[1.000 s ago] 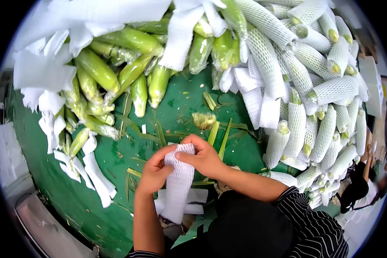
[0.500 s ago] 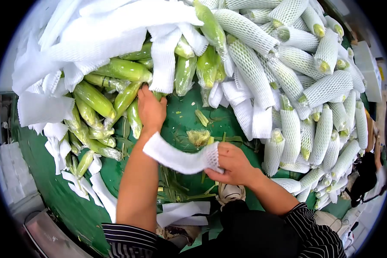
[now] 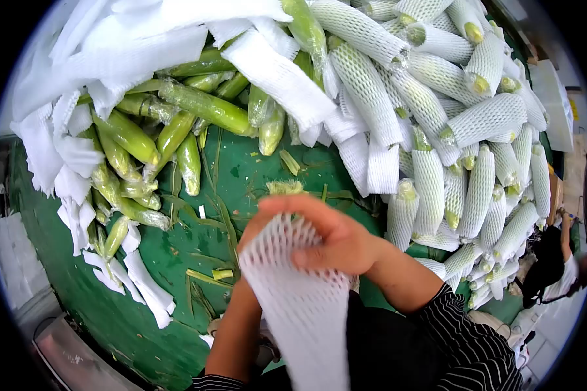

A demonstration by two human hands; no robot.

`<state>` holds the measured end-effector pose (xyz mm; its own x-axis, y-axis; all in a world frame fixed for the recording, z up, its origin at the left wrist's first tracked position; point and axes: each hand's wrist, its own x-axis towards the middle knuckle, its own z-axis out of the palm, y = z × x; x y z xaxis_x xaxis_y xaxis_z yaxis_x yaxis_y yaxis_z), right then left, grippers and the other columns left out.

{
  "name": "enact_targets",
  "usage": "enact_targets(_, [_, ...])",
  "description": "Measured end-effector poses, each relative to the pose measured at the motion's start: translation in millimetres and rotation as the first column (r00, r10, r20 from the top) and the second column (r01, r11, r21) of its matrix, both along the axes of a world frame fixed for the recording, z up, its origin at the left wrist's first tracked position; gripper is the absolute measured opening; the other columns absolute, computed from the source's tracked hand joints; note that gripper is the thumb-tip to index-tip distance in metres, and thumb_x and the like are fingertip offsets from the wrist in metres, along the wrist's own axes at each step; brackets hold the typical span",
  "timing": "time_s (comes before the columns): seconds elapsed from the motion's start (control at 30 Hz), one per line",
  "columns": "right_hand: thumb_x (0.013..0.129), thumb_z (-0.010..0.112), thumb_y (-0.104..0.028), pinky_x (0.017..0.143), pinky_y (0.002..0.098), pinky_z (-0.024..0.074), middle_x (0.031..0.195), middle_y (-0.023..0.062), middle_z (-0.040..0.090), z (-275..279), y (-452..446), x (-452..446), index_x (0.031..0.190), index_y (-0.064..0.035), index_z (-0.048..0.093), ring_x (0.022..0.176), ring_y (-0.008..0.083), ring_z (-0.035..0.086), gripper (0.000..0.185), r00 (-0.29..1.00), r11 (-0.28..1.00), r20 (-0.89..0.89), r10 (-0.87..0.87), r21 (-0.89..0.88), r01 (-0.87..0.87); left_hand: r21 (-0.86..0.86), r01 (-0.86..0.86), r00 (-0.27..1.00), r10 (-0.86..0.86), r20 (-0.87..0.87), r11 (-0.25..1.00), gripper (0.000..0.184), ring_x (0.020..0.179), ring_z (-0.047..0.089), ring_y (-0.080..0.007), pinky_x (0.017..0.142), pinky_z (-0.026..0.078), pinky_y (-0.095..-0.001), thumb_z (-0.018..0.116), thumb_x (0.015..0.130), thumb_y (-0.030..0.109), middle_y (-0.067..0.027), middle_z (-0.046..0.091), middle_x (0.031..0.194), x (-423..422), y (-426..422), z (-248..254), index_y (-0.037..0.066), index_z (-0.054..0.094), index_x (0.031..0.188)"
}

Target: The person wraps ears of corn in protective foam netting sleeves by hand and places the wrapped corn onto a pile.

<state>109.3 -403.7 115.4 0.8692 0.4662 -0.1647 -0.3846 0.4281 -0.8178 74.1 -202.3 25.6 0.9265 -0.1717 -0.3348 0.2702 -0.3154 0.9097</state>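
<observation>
My right hand (image 3: 336,238) grips a white foam net sleeve (image 3: 300,306) near its upper end, thumb on the near side of the mesh. The sleeve hangs down toward my body, its mesh stretched wide at the top. Directly behind it is my left hand (image 3: 250,229), mostly covered by the sleeve and my right hand; its fingers are hidden, and I cannot see whether it holds anything. Beyond my hands, green ears of corn in clear film (image 3: 127,133) lie heaped at the left on the green surface (image 3: 241,169).
Net-covered corn ears (image 3: 430,189) are piled high on the right. Loose white foam sleeves (image 3: 130,49) cover the back left. Husk scraps (image 3: 205,277) and a tuft of corn silk (image 3: 285,188) lie in the middle. Another person (image 3: 554,260) is at the far right edge.
My left hand has come back from the corn heap to my right hand. The sleeve has swung from sideways to hanging down. An ear and a foam sleeve on the heap have shifted.
</observation>
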Motion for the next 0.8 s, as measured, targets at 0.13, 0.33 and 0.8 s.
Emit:
enact_targets(0.13, [0.100, 0.059, -0.013, 0.090, 0.0325, 0.0552, 0.123, 0.0101, 0.064, 0, 6, -1, 0.146, -0.0045, 0.041, 0.103, 0.0169, 0.067, 0.050, 0.912, 0.983, -0.407, -0.059, 0.137, 0.125, 0.183, -0.057, 0.989, 0.029, 0.148, 0.981, 0.032, 0.096, 0.064, -0.0256, 0.085, 0.053, -0.0379, 0.064, 0.091, 0.017, -0.0139, 0.063, 0.113, -20, -13, 30, 0.002, 0.061, 0.119])
enact_targets(0.33, [0.100, 0.058, -0.015, 0.087, 0.0311, 0.0547, 0.116, 0.0070, 0.066, -32, 31, -24, 0.131, -0.0053, 0.054, 0.102, 0.0154, 0.066, 0.033, 0.783, 0.904, -0.575, -0.237, 0.166, 0.395, -0.261, -0.169, 0.981, 0.187, 0.046, 0.950, 0.055, 0.136, 0.044, -0.0294, 0.110, 0.037, -0.0402, 0.069, 0.081, 0.005, -0.0160, 0.046, 0.146, -24, -21, 74, 0.002, 0.053, 0.134])
enact_targets(0.8, [0.107, 0.045, -0.034, 0.091, 0.0315, 0.0499, 0.111, 0.0044, 0.064, -205, 74, -49, 0.122, -0.0074, 0.060, 0.102, 0.0150, 0.060, 0.034, 0.947, 0.947, -0.275, -0.167, -0.313, 0.076, -0.478, -0.646, 0.756, 0.584, -0.295, 0.595, 0.033, 0.116, 0.057, -0.0248, 0.102, 0.046, -0.0397, 0.049, 0.099, 0.016, -0.0113, 0.061, 0.120, -84, 25, -123, 0.003, 0.052, 0.129])
